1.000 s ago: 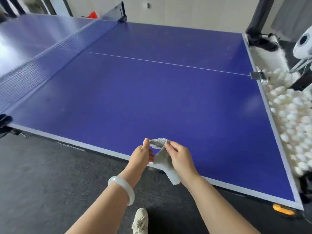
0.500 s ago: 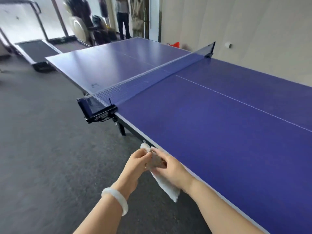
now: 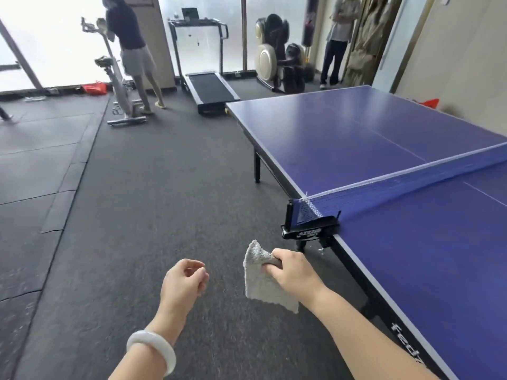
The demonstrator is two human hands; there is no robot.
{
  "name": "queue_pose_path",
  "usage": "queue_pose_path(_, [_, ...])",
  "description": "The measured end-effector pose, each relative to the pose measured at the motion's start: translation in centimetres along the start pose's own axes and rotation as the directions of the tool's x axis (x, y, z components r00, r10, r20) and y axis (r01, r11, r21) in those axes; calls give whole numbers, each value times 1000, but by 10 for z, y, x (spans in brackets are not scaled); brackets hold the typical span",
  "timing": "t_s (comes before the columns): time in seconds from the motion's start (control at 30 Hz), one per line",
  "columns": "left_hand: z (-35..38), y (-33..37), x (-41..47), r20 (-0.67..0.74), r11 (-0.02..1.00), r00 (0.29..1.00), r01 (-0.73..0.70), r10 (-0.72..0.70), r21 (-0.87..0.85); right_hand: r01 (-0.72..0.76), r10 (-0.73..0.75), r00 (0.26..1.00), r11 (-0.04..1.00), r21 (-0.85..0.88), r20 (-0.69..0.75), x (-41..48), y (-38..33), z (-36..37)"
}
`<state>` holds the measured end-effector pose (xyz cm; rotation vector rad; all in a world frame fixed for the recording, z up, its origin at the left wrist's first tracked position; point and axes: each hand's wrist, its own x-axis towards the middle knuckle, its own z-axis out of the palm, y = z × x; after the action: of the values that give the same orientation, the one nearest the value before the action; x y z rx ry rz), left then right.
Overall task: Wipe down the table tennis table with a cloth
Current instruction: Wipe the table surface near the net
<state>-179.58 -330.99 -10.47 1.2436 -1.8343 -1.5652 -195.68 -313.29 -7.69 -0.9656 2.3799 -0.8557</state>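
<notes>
One nubby grey cloth (image 3: 263, 281) | bunched in right hand (image 3: 293, 272) | beside smooth blue table (image 3: 428, 259)

Daylight floods in through the windows (image 3: 46, 42) far ahead of me, blown out to plain white, and the person (image 3: 131, 45) standing against them reads dark. The blue counter (image 3: 384, 149) carries a pale sheen on its far half. Soft shadow lies on the floor (image 3: 137, 215) beneath it. Straight lines bow toward the frame's edges, and distant things look slightly soft.
</notes>
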Motion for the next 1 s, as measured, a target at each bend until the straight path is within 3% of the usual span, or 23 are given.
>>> queue_pose_path(0.23, [-6,-11,140,-41,991,996,84,-80,101,-75,74,997,996,48,11,163,-8,8])
queue_pose_path(0.37, [23,7,230,-38,971,994,112,-106,211,-112,112,994,993,-45,-10,257,8,-9])
queue_pose_path(0.53, [83,60,339,139,907,990,-55,-4,417,-211,202,977,964,-161,-70,357,9,-37])
queue_pose_path(0.67, [137,86,422,350,839,937,-183,-9,513,-352,329,931,923,-153,-160,419,23,-55])
queue_pose_path(0.8, [194,104,512,565,767,825,-345,-28,541,-531,502,824,846,-48,-264,466,53,-65])
queue_pose_path(0.9, [239,120,572,722,668,691,-518,-41,534,-669,669,674,733,128,-313,487,73,-74])
queue_pose_path(1.0, [289,143,621,852,584,518,-669,-79,461,-755,818,433,559,343,-379,501,91,-82])
